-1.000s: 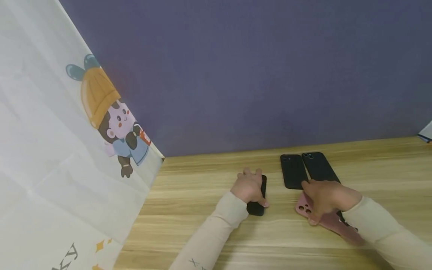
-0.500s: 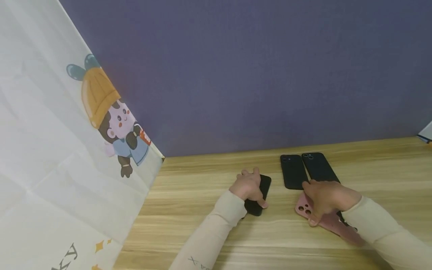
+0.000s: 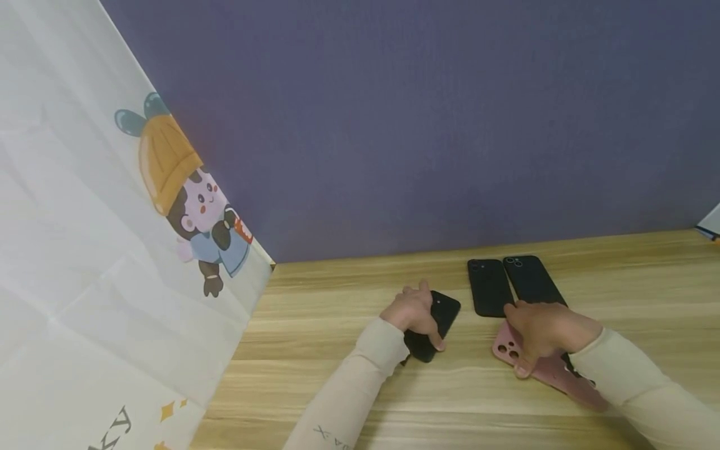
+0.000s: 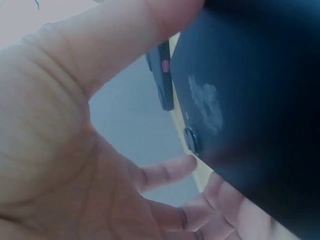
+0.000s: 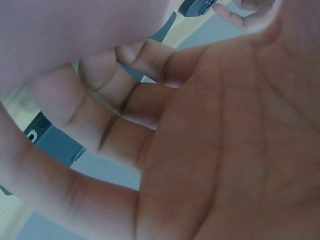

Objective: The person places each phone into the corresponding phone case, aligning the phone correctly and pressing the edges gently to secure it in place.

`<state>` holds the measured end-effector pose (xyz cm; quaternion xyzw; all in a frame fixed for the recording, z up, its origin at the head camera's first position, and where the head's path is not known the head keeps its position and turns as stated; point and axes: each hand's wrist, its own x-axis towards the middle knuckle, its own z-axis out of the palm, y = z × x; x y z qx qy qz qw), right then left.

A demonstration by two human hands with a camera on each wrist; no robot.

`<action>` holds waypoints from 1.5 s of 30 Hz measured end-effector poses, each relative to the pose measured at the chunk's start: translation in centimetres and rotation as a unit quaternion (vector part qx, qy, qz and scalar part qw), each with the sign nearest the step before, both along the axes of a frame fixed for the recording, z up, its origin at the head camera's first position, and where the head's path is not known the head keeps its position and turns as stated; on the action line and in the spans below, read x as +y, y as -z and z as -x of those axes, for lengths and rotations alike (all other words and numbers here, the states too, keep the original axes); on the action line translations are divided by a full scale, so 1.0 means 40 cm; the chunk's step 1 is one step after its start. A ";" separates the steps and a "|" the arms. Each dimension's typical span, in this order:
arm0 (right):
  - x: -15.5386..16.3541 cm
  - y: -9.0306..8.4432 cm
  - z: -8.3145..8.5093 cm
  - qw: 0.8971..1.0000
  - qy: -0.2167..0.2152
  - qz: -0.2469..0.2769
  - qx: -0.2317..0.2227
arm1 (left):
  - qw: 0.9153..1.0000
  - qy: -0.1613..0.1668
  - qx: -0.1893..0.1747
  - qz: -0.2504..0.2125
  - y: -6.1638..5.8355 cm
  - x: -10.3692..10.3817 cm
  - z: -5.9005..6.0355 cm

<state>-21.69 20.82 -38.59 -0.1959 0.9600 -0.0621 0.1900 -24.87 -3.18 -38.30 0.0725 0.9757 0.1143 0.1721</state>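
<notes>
My left hand (image 3: 413, 310) lies over a black phone (image 3: 447, 310) on the wooden table, thumb along its near right edge and fingers at the far side. The left wrist view shows this phone's back (image 4: 250, 110) tilted, with a pale smudge and a round lens, held between thumb and fingers. To the right, my right hand (image 3: 548, 331) grips a pink phone case (image 3: 562, 378) with large round camera holes, fingers curled over its upper edge and thumb at the lower. A black item (image 3: 570, 364) shows partly beside the case, mostly hidden by the wrist.
Two black phones (image 3: 490, 289) lie side by side behind my right hand. A purple-grey panel (image 3: 394, 125) rises at the table's back edge, and a white printed cloth (image 3: 84, 250) borders the left. Something white and dark (image 3: 710, 228) shows at the far right.
My left hand has turned the black phone clockwise on the table, its far end swinging right. The right hand and the pink phone case have stayed still.
</notes>
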 end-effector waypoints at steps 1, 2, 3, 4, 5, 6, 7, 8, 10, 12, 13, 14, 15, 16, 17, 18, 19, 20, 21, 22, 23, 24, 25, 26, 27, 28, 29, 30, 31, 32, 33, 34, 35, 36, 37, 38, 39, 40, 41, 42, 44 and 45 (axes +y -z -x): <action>0.000 0.001 0.000 1.000 -0.001 -0.001 0.003 | 1.000 0.001 -0.002 0.000 0.002 -0.002 0.002; 0.001 0.000 0.000 1.000 0.000 -0.001 0.004 | 1.000 0.001 -0.006 0.001 0.002 -0.004 0.003; 0.001 0.001 0.000 1.000 0.000 -0.001 0.005 | 1.000 0.002 -0.010 0.001 0.003 -0.006 0.004; 0.001 0.002 -0.001 1.000 -0.002 0.000 0.007 | 1.000 0.004 -0.014 0.001 0.003 -0.009 0.006; 0.001 0.001 -0.001 1.000 -0.002 0.001 0.008 | 1.000 0.008 -0.017 0.000 0.004 -0.011 0.007; 0.001 0.001 -0.001 1.000 -0.002 0.000 0.010 | 1.000 0.011 -0.021 -0.003 0.004 -0.015 0.009; 0.001 0.000 -0.001 1.000 -0.001 0.001 0.007 | 1.000 0.016 -0.026 -0.006 0.004 -0.018 0.011; 0.001 0.001 -0.001 1.000 -0.002 0.001 0.006 | 0.999 0.020 -0.030 -0.010 0.003 -0.021 0.013; 0.001 -0.001 -0.001 1.000 -0.003 0.001 0.003 | 0.999 0.028 -0.038 -0.021 0.003 -0.026 0.016; 0.002 -0.001 0.000 1.000 -0.003 0.001 -0.002 | 0.998 0.032 -0.047 -0.029 0.002 -0.029 0.018; 0.002 0.000 0.000 1.000 -0.003 0.003 -0.004 | 0.998 0.034 -0.050 -0.032 0.001 -0.030 0.019; 0.003 0.000 -0.001 1.000 -0.003 0.003 -0.004 | 0.998 0.033 -0.053 -0.033 0.001 -0.030 0.019; 0.003 0.000 -0.001 1.000 -0.003 0.003 -0.004 | 0.997 0.033 -0.055 -0.033 0.002 -0.030 0.020; 0.003 0.000 -0.001 1.000 -0.002 0.004 -0.002 | 0.997 0.033 -0.056 -0.030 0.002 -0.030 0.020; 0.002 0.000 -0.002 1.000 -0.001 0.003 -0.002 | 0.998 0.035 -0.056 -0.027 0.003 -0.030 0.020; 0.002 0.001 -0.002 1.000 -0.001 0.003 0.000 | 0.998 0.033 -0.057 -0.026 0.004 -0.031 0.021; 0.001 0.001 -0.003 1.000 -0.002 0.002 0.002 | 0.998 0.032 -0.057 -0.025 0.005 -0.031 0.021; 0.001 0.001 -0.003 1.000 -0.002 0.001 0.005 | 0.998 0.030 -0.057 -0.023 0.005 -0.031 0.022; 0.000 0.002 -0.003 1.000 -0.005 0.000 0.008 | 0.998 0.028 -0.058 -0.021 0.007 -0.032 0.023; 0.000 0.002 -0.004 1.000 -0.005 -0.002 0.010 | 0.998 0.025 -0.058 -0.021 0.007 -0.033 0.023; -0.001 0.002 -0.004 1.000 -0.007 -0.003 0.011 | 0.998 0.021 -0.061 -0.023 0.007 -0.034 0.023; -0.001 0.002 -0.004 1.000 -0.009 -0.004 0.013 | 0.998 0.017 -0.062 -0.024 0.008 -0.035 0.023; -0.001 0.002 -0.004 1.000 -0.010 -0.005 0.014 | 0.998 0.015 -0.063 -0.025 0.009 -0.036 0.024; -0.002 0.001 -0.004 1.000 -0.009 -0.005 0.014 | 0.998 0.013 -0.064 -0.027 0.009 -0.038 0.024; -0.002 0.001 -0.004 1.000 -0.009 -0.005 0.014 | 0.998 0.013 -0.063 -0.028 0.009 -0.038 0.024; -0.001 0.001 -0.004 1.000 -0.009 -0.005 0.014 | 0.997 0.014 -0.063 -0.029 0.008 -0.039 0.024; -0.001 0.001 -0.004 1.000 -0.009 -0.005 0.014 | 0.997 0.017 -0.063 -0.030 0.008 -0.040 0.023; -0.001 0.001 -0.004 1.000 -0.009 -0.005 0.016 | 0.997 0.021 -0.064 -0.033 0.008 -0.040 0.023; 0.000 0.000 -0.004 1.000 -0.009 -0.004 0.015 | 0.997 0.025 -0.063 -0.037 0.008 -0.040 0.023; 0.001 0.000 -0.004 1.000 -0.008 -0.003 0.015 | 0.997 0.028 -0.062 -0.041 0.007 -0.039 0.023; 0.001 0.001 -0.004 1.000 -0.008 -0.002 0.014 | 0.997 0.033 -0.061 -0.046 0.007 -0.039 0.023; 0.002 0.001 -0.003 1.000 -0.008 -0.001 0.014 | 0.996 0.037 -0.061 -0.051 0.007 -0.039 0.023; 0.003 0.001 -0.002 1.000 -0.008 0.000 0.014 | 0.996 0.038 -0.062 -0.059 0.006 -0.039 0.023; 0.004 0.000 -0.001 1.000 -0.007 0.000 0.014 | 0.995 0.039 -0.062 -0.068 0.007 -0.039 0.023; 0.005 0.000 0.000 1.000 -0.005 0.002 0.012 | 0.994 0.041 -0.065 -0.079 0.007 -0.040 0.024; 0.005 0.000 0.002 1.000 -0.004 0.003 0.011 | 0.993 0.041 -0.070 -0.091 0.008 -0.042 0.025; 0.006 0.000 0.003 1.000 -0.003 0.004 0.010 | 0.991 0.041 -0.076 -0.103 0.008 -0.044 0.026; 0.006 0.000 0.004 1.000 -0.003 0.006 0.008 | 0.989 0.039 -0.084 -0.116 0.008 -0.047 0.028; 0.008 0.001 0.006 1.000 -0.003 0.008 0.006 | 0.986 0.038 -0.094 -0.130 0.009 -0.050 0.030; 0.009 0.001 0.007 1.000 -0.002 0.009 0.002 | 0.984 0.036 -0.103 -0.144 0.010 -0.055 0.034; 0.013 0.001 0.009 1.000 -0.002 0.016 -0.003 | 0.976 0.037 -0.126 -0.176 0.012 -0.065 0.041; 0.016 0.000 0.010 1.000 -0.004 0.019 -0.004 | 0.971 0.039 -0.137 -0.191 0.013 -0.070 0.045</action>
